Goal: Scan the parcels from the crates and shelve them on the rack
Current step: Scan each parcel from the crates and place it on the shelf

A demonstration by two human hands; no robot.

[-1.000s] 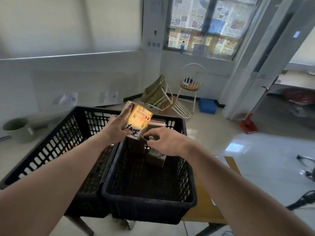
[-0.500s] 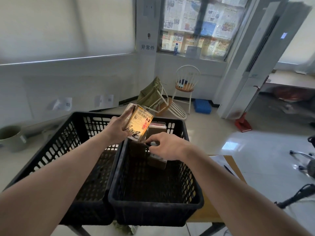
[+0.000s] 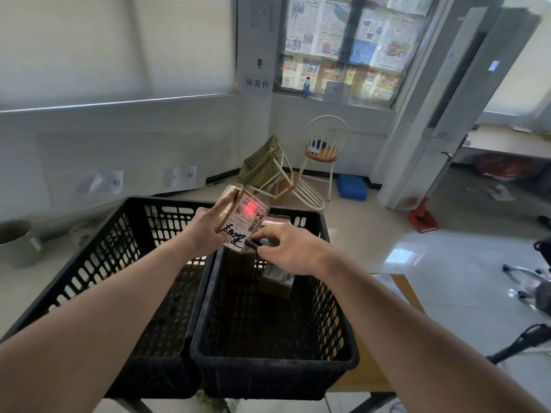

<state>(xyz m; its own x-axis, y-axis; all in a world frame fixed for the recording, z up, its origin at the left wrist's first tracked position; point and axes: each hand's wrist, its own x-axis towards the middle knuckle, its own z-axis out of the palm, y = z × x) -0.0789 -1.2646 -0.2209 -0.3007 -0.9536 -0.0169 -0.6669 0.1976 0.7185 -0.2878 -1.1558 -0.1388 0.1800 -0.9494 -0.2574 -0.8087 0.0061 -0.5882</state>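
**While the red beam reads the label**

While the left hand point(image 3: 205, 231) grips the parcel point(image 3: 243, 223) tilted label-up above the crates point(image 3: 343, 347), the right hand point(image 3: 290, 248) pinches a small scanner point(image 3: 253, 243), aiming its red light at the barcode. More parcels wait below.

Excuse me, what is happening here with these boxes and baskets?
A person is scanning parcels. The left hand holds a small taped parcel up above two black crates, label facing the camera. The right hand grips a small dark scanner aimed at it, and a red glow sits on the label. More brown parcels lie in the right crate, waiting. Nothing here shows the rack.
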